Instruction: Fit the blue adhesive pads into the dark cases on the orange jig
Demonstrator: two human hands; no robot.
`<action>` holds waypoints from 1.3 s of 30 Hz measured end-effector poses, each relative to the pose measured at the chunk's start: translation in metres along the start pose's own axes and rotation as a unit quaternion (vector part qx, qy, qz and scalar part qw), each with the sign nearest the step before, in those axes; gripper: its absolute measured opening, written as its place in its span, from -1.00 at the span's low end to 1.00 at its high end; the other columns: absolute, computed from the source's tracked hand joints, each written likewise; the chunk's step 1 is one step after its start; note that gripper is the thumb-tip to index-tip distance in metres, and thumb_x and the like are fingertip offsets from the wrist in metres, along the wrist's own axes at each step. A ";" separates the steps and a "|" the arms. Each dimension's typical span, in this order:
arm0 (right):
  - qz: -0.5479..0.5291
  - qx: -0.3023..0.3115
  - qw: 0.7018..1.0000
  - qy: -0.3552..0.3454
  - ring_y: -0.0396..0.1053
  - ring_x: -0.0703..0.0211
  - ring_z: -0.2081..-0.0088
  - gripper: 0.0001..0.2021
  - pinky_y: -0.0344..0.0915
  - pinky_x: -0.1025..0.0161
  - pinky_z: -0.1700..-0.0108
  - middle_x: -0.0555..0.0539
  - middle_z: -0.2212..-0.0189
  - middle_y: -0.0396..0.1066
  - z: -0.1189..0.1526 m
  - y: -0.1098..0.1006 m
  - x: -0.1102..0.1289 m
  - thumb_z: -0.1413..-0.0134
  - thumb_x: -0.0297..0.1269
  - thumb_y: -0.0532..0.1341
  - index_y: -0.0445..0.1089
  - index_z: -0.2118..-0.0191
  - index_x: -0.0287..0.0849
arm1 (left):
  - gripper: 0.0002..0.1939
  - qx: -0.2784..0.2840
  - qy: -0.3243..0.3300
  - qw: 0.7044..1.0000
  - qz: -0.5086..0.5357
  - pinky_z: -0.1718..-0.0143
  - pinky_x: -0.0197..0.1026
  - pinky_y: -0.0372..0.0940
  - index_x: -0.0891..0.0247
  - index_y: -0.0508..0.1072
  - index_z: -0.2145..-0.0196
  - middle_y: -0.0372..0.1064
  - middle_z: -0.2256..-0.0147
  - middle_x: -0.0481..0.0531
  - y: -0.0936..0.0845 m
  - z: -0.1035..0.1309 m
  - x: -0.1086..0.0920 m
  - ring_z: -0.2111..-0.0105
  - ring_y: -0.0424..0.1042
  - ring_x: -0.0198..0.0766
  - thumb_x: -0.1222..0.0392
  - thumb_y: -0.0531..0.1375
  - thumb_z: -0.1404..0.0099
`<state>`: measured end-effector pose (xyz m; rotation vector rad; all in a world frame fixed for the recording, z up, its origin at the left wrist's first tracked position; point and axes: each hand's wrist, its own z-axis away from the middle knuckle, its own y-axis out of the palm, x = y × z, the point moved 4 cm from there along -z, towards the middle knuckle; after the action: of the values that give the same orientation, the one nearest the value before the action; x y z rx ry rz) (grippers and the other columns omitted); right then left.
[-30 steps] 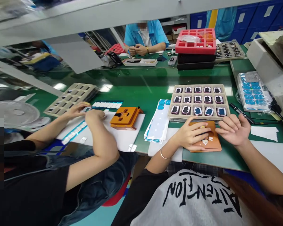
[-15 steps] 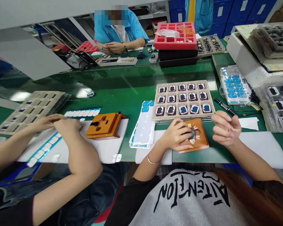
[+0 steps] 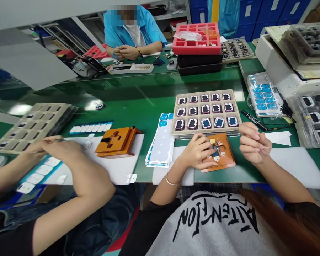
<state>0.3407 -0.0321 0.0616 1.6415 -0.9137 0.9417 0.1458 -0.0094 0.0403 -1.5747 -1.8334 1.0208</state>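
My left hand lies over the left side of an orange fixture, its fingers bent and gripping it. A small watch case with a dark blue face sits in the fixture's recess, partly hidden by my fingertips. Thin white strips stick out around it, with a small yellow square above. To the right, my right hand is raised apart from the fixture, fingers curled and thumb against forefinger. Whatever that pinch may hold is too small to make out. Just behind stands a tray of watch cases in rows.
Label sheets lie left of the fixture. A black marker and a paper piece lie behind my right hand. At left, a co-worker's hands work near another orange fixture. Another person sits opposite. Stacked trays stand right.
My left fingers have shifted slightly, showing more of the watch case's face. My right hand stays raised in almost the same pose. The co-worker's hands at left have moved left with their label strip.
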 end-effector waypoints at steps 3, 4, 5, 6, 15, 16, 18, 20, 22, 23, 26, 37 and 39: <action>-0.009 -0.015 1.000 -0.017 -0.49 0.25 0.56 -0.55 -0.27 0.20 0.64 0.12 0.49 -0.19 -0.003 0.003 0.003 -0.17 0.19 0.15 -0.06 0.36 -0.02 | -0.58 0.013 -0.002 1.000 -0.004 0.10 0.03 0.17 0.23 0.51 0.23 0.50 0.35 0.05 0.003 0.002 0.002 0.27 0.33 -0.14 -0.19 0.11 -0.37; -0.013 -0.021 0.999 -0.021 -0.48 0.23 0.55 -0.59 -0.23 0.20 0.63 0.11 0.49 -0.17 -0.004 0.006 0.006 -0.22 0.15 0.12 -0.04 0.35 -0.02 | -0.58 0.014 0.000 1.000 -0.002 0.10 0.04 0.17 0.23 0.51 0.21 0.51 0.32 0.05 0.003 0.002 0.002 0.25 0.34 -0.13 -0.19 0.11 -0.37; -0.023 -0.025 0.999 -0.021 -0.46 0.22 0.55 -0.62 -0.18 0.19 0.62 0.10 0.48 -0.13 -0.004 0.011 0.010 -0.25 0.12 0.10 -0.03 0.35 -0.02 | -0.58 0.011 0.003 1.000 0.001 0.09 0.05 0.17 0.24 0.51 0.19 0.52 0.29 0.06 0.003 0.002 0.003 0.22 0.35 -0.11 -0.18 0.11 -0.38; -0.046 -0.028 0.998 -0.018 -0.44 0.21 0.55 -0.64 -0.14 0.20 0.62 0.09 0.47 -0.10 -0.003 0.018 0.015 -0.27 0.10 0.10 -0.01 0.34 -0.03 | -0.59 0.007 0.007 1.000 0.004 0.08 0.05 0.17 0.24 0.50 0.17 0.53 0.27 0.07 0.003 0.002 0.002 0.19 0.36 -0.09 -0.17 0.11 -0.38; -0.529 0.179 0.816 0.149 -0.11 0.64 0.73 -0.72 0.05 0.62 0.67 0.23 0.41 0.19 0.035 0.102 0.058 -0.19 -0.43 0.31 0.13 0.28 -0.11 | -0.67 -0.323 -0.008 0.932 0.162 0.14 -0.05 0.37 0.22 0.44 0.00 0.53 0.15 0.10 -0.076 -0.061 -0.038 0.16 0.45 -0.17 0.01 0.20 -0.37; -0.551 0.205 0.795 0.149 -0.04 0.68 0.73 -0.75 0.08 0.65 0.63 0.24 0.40 0.22 0.037 0.105 0.061 -0.22 -0.46 0.28 0.13 0.27 -0.12 | -0.64 -0.326 0.006 0.925 0.196 0.14 -0.08 0.39 0.25 0.44 0.01 0.54 0.17 0.10 -0.084 -0.072 -0.044 0.18 0.48 -0.19 0.00 0.25 -0.33; -0.561 0.235 0.780 0.147 0.00 0.74 0.74 -0.79 0.07 0.66 0.61 0.27 0.38 0.26 0.039 0.107 0.064 -0.28 -0.46 0.23 0.13 0.26 -0.13 | -0.72 -0.314 0.034 0.915 0.252 0.19 -0.17 0.40 0.28 0.46 0.09 0.56 0.22 0.09 -0.093 -0.092 -0.051 0.23 0.51 -0.26 0.07 0.29 -0.32; -0.545 0.266 0.782 0.142 -0.05 0.74 0.78 -0.84 0.00 0.64 0.65 0.30 0.40 0.29 0.040 0.105 0.064 -0.35 -0.41 0.18 0.14 0.24 -0.12 | -0.81 -0.307 0.038 0.910 0.277 0.24 -0.22 0.40 0.28 0.49 0.17 0.57 0.27 0.06 -0.094 -0.104 -0.053 0.28 0.53 -0.31 0.14 0.31 -0.32; -0.530 0.307 0.780 0.129 -0.12 0.71 0.82 -0.89 -0.06 0.61 0.69 0.32 0.47 0.28 0.040 0.104 0.064 -0.40 -0.34 0.13 0.15 0.20 -0.09 | -0.83 -0.312 0.029 0.907 0.280 0.26 -0.24 0.40 0.25 0.50 0.21 0.57 0.28 0.03 -0.093 -0.108 -0.052 0.30 0.53 -0.32 0.14 0.34 -0.29; -0.529 0.324 0.776 0.115 -0.12 0.69 0.84 -0.91 -0.06 0.61 0.70 0.32 0.50 0.27 0.039 0.103 0.064 -0.42 -0.32 0.10 0.15 0.19 -0.08 | -0.83 -0.313 0.026 0.908 0.279 0.27 -0.24 0.40 0.24 0.51 0.21 0.57 0.28 0.02 -0.091 -0.109 -0.052 0.31 0.53 -0.32 0.14 0.35 -0.28; -0.533 0.324 0.778 0.084 -0.09 0.67 0.85 -0.90 -0.05 0.60 0.72 0.32 0.53 0.26 0.035 0.103 0.063 -0.42 -0.32 0.08 0.14 0.20 -0.07 | -0.82 -0.315 0.018 0.909 0.272 0.30 -0.23 0.40 0.21 0.52 0.20 0.58 0.27 0.01 -0.089 -0.108 -0.050 0.31 0.54 -0.32 0.13 0.35 -0.28; -0.543 0.334 0.768 0.065 0.05 0.69 0.75 -0.83 -0.05 0.59 0.68 0.27 0.48 0.24 0.017 0.107 0.054 -0.29 -0.40 0.20 0.19 0.33 -0.13 | -0.87 -0.289 -0.004 0.911 0.295 0.26 -0.22 0.39 0.26 0.53 0.22 0.58 0.26 0.05 -0.091 -0.104 -0.046 0.28 0.55 -0.31 0.20 0.34 -0.28; -0.545 0.316 0.771 0.087 0.03 0.70 0.75 -0.75 -0.06 0.58 0.66 0.28 0.50 0.21 0.015 0.107 0.051 -0.23 -0.45 0.24 0.12 0.37 -0.14 | -0.86 -0.287 -0.015 0.901 0.326 0.25 -0.22 0.41 0.26 0.53 0.27 0.58 0.30 0.04 -0.090 -0.104 -0.045 0.30 0.55 -0.30 0.20 0.38 -0.24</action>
<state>0.2683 -0.0762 0.1457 2.1412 0.6158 0.5215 0.1829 -0.0353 0.1780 -2.6632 -1.7456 0.7809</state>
